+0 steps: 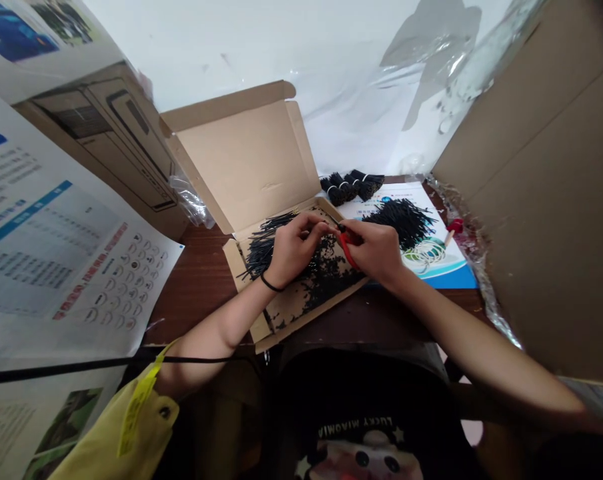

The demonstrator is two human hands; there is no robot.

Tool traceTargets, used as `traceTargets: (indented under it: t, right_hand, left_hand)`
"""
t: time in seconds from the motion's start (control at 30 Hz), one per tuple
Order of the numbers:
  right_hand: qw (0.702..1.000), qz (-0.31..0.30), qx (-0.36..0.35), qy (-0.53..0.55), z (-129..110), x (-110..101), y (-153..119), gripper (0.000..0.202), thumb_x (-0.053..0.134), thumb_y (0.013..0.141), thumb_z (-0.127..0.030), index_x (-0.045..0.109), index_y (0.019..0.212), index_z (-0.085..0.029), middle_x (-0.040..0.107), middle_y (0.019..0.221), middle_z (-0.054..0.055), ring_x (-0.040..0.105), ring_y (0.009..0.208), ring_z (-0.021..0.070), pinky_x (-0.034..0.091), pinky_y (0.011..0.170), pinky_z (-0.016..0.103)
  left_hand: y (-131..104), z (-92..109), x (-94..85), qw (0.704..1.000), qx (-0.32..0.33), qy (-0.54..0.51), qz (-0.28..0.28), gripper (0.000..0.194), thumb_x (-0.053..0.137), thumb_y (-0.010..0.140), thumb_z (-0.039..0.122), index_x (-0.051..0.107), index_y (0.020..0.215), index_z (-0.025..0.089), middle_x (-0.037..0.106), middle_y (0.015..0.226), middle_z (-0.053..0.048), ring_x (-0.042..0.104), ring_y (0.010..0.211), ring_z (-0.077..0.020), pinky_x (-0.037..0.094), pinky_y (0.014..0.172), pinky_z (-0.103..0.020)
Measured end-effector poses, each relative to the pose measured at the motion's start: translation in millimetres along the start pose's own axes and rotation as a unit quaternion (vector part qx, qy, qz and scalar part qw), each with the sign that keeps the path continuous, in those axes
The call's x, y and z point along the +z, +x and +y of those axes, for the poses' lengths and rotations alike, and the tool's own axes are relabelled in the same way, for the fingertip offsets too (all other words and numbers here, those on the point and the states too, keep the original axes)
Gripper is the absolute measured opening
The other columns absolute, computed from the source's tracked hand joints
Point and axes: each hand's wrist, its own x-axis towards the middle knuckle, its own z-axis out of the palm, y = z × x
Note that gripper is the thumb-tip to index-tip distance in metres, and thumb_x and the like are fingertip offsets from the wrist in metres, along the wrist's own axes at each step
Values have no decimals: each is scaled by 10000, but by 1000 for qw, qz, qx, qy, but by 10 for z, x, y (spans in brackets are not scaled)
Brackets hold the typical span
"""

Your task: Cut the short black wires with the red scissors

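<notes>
My right hand (376, 248) is closed around a pair of small red-handled scissors (348, 252), with most of the tool hidden by the fingers. Close beside it, my left hand (295, 248) pinches something too small to make out. Both hands are above an open cardboard box (291, 327). Under and beside the left hand, a loose pile of thin black strands (261, 247) fills the box's left part. Short black scraps (326, 280) are scattered over its bottom, mostly below the right hand.
Behind the box lie several black bundles (354, 185) tied with white bands. At right, a heap of black strands (404, 221) and pale rubber bands (425, 253) rest on a printed sheet (456, 270). Cardboard (541, 200) stands on the right, a printed box (116, 133) on the left.
</notes>
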Motion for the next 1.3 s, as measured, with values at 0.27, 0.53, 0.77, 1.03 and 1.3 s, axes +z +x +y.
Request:
traceTargets:
  t: [0.27, 0.53, 0.77, 1.03, 1.3]
  right_hand:
    - [997, 5, -20, 80, 6, 7, 20, 250, 616, 750, -239, 718, 972, -185, 724, 785, 32, 614, 636, 129, 436, 611, 243]
    - [996, 16, -8, 90, -24, 9, 20, 227, 628, 748, -246, 718, 937, -158, 689, 705, 27, 571, 587, 114, 407, 562, 234]
    - [995, 22, -2, 94, -47, 15, 15, 248, 628, 775, -315, 725, 923, -141, 624, 592, 1, 493, 496, 89, 373, 502, 219]
    - [993, 24, -21, 115, -64, 19, 9, 257, 621, 752, -213, 732, 976, -152, 687, 690, 18, 539, 539, 94, 400, 526, 221]
    - [995, 12, -16, 101, -53, 26, 20, 266, 597, 750, -216, 720, 986, -205, 722, 787, 23, 597, 625, 125, 448, 610, 256]
  left_hand:
    - [17, -2, -15, 999, -3, 2, 35, 132, 623, 840, 301, 652, 842, 173, 699, 825, -9, 636, 742, -82, 520, 644, -174]
    - [10, -31, -24, 1000, 0, -16, 26, 138, 615, 845, 309, 661, 850, 178, 703, 858, -26, 640, 788, -103, 526, 671, -213]
    - [4, -17, -56, 1000, 19, 9, 10, 183, 540, 898, 338, 656, 891, 197, 707, 861, -22, 653, 786, -109, 518, 685, -230]
    - [19, -6, -69, 999, 19, 21, 23, 177, 542, 899, 336, 648, 896, 193, 704, 874, -26, 650, 816, -106, 518, 708, -234]
    - [8, -46, -44, 999, 23, 32, 20, 161, 546, 894, 330, 639, 909, 199, 701, 879, -23, 647, 799, -106, 526, 710, -240]
